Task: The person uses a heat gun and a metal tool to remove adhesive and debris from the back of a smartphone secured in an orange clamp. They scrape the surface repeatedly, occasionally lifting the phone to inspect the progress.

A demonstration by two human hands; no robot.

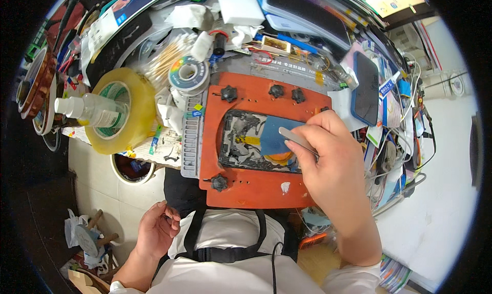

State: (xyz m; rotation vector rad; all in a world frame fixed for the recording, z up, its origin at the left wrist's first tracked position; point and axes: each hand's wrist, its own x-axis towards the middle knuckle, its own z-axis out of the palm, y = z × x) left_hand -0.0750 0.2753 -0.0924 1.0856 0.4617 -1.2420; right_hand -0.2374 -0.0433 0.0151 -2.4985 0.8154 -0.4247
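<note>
My right hand (333, 158) grips a slim flat metal tool (293, 137) with a rounded end between thumb and fingers. The tool's other end is hidden by the hand. Below it lies an opened phone (241, 153) with grey and black inner parts and a yellow strip. A flat blue sheet (271, 135) covers its middle, right by the tool; part of it is behind my fingers. The phone sits in an orange-red holder plate (256, 191) with black star knobs (219, 182). My left hand (156, 230) hangs low at the left, loosely curled, with nothing seen in it.
On the left stand a large yellow tape roll (97, 135), a clear spray bottle (100, 113) and a solder spool (188, 75). Cotton swabs (166, 56) lie behind. A dark blue phone (365, 89) rests at the right, near tangled cables (405, 145). A pail (134, 168) stands below.
</note>
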